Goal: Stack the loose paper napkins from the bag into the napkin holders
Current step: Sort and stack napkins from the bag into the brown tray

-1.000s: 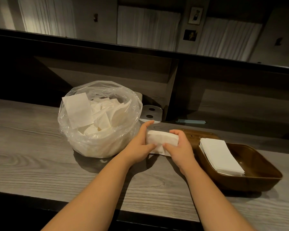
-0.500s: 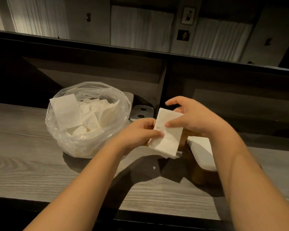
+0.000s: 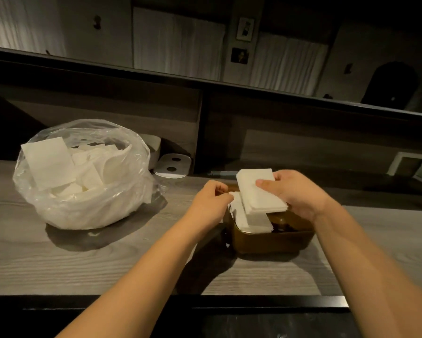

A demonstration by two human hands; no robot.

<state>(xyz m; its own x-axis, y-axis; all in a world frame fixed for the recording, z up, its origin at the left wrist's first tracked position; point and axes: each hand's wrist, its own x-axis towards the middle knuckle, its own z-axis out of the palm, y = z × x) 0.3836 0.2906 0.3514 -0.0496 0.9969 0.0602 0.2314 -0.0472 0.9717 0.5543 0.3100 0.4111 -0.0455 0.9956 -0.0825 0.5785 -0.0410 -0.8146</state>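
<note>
Your right hand (image 3: 300, 193) now grips a squared stack (image 3: 258, 191) of napkins, thumb across the top face and fingers curled under the far edge. Half a second ago both hands held this stack upright in the air, short of the holder. It has since tipped toward flat and travelled right, so it now hangs directly over the holder (image 3: 270, 237), tilted, with its near end low. Whether that end touches the pile beneath cannot be told.

Your left hand (image 3: 208, 206) has let go of the stack. Its fingers are curled, with the tips together at the left edge of the pile (image 3: 247, 219) already lying in the holder. Whether it pinches a napkin there or only steadies the edge cannot be told.

The pile sits against the left wall of the holder, leaving the right part of the brown interior bare.

Further left, the bag (image 3: 80, 174) stands on the counter (image 3: 34, 259), open and well apart from the holder. Many loose napkins (image 3: 49, 162) remain inside it.

Judgement: the transfer is at the placing step. The stack has yet to be lowered, aligned with the pile and released. With the bag this full, expect many more repeats.
</note>
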